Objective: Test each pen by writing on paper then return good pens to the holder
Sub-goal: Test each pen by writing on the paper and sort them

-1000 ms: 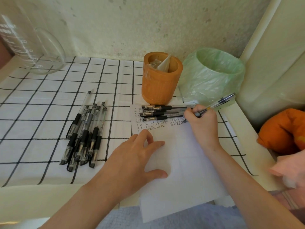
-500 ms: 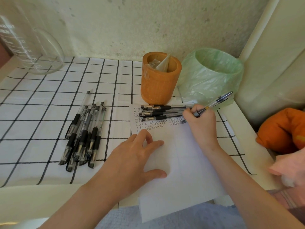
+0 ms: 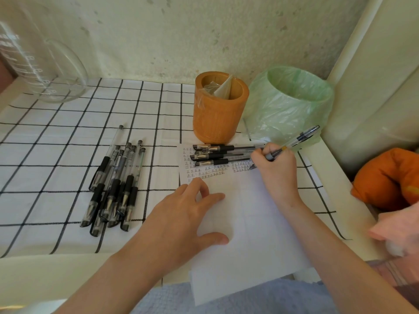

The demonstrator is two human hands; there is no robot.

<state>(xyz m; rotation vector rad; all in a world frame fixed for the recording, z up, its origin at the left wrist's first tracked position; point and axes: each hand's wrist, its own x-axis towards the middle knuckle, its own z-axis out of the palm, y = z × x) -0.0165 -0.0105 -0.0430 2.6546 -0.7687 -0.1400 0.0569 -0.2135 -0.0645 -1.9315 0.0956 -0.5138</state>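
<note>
Right hand (image 3: pixel 275 171): fingers curled round clear black-grip gel pen (image 3: pixel 294 141), tip on white paper sheet (image 3: pixel 249 223) by rows of test marks. Left hand (image 3: pixel 181 214) flat, fingers spread, pinning the sheet. Capped pens (image 3: pixel 222 152) at the sheet's far edge are probably tested. Bundle of pens (image 3: pixel 115 184) on the checked surface (image 3: pixel 56 155) likely pending. Orange cylindrical holder (image 3: pixel 217 118) shows no pens.

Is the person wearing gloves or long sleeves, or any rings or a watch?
No. The left hand and right hand are bare: no gloves, rings or watch show. The left forearm and right forearm are uncovered, no sleeves.
</note>
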